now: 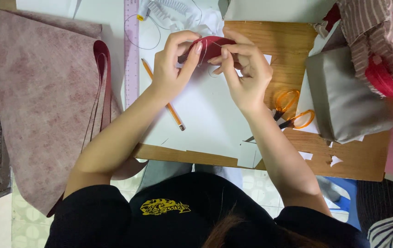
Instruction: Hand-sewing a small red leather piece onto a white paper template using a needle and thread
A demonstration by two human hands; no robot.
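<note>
Both my hands hold a small red fabric piece above a white paper sheet on a wooden board. My left hand pinches its left end between thumb and forefinger. My right hand grips its right side, fingers curled over it, and a thin pale thread runs across the red fabric. A needle is too small to make out.
An orange pencil lies under my left wrist. Orange-handled scissors sit to the right, beside a grey cushion-like block. A pink ruler, folded mauve fabric, striped cloth and white ribbed trim surround the board.
</note>
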